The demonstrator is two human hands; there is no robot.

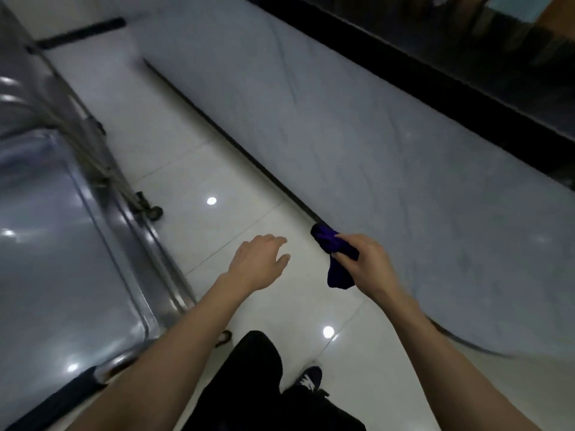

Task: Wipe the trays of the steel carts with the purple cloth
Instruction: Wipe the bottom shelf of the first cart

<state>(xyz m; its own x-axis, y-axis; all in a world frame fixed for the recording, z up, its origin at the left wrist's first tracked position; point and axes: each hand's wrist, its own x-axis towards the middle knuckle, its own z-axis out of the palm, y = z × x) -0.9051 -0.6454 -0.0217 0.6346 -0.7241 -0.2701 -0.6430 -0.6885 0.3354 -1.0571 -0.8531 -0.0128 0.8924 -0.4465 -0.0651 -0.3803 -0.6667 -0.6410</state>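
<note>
A steel cart with a shiny top tray [56, 244] fills the left side of the view; its black handle [65, 396] shows at the lower left. A second steel cart [18, 88] stands behind it at the far left. My right hand [364, 262] grips a bunched purple cloth [334, 253] in the air over the floor, right of the carts. My left hand [259, 262] hovers with relaxed, spread fingers between the cart and the cloth, holding nothing.
A long grey marble counter [342, 135] runs along the right, with a dark edge and a black band behind it. The floor [199, 169] is glossy white tile. My dark trousers and a shoe [308, 379] are at the bottom. Cart wheels [149, 209] stand on the floor.
</note>
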